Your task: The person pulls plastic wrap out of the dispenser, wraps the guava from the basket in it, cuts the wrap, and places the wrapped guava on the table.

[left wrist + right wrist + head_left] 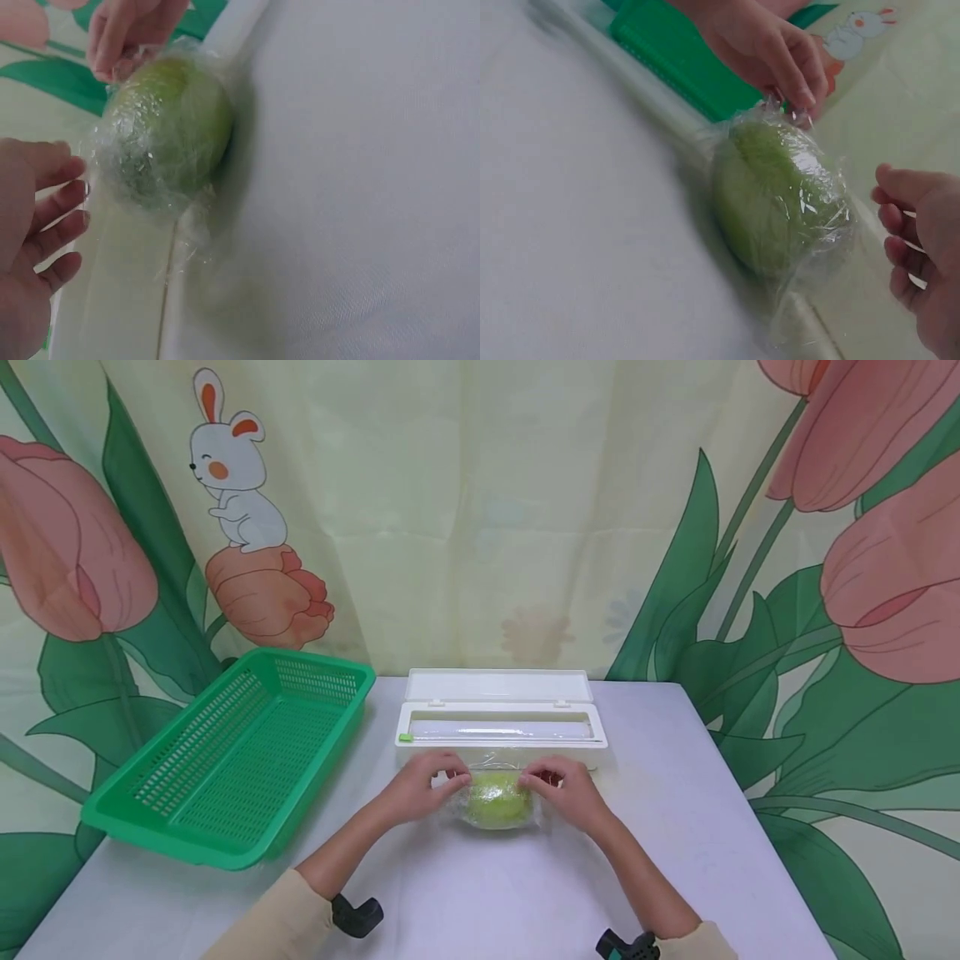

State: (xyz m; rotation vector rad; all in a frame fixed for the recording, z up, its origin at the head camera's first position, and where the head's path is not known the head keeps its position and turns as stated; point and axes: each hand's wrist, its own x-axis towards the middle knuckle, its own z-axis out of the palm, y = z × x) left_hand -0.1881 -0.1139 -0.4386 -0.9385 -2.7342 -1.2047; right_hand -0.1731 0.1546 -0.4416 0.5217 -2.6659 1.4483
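Observation:
A green oval fruit (497,802) lies on the table under clear cling film (142,161), which clings to it in wrinkles. In the head view my left hand (429,787) pinches the film at the fruit's left side. On the other side my right hand (567,792) pinches the film, thumb against forefinger. The right wrist view shows my left hand (769,52) with gathered film at its fingertips. Just behind the fruit stands a white cling film dispenser (502,755), its lid (498,685) raised and a film roll (498,729) inside.
A green plastic basket (300,810) stands to the left on the white-covered table (480,910). Near the left end of the dispenser's front edge is a small green slider (406,737). Behind the table hangs a curtain (480,527) printed with tulips and a rabbit.

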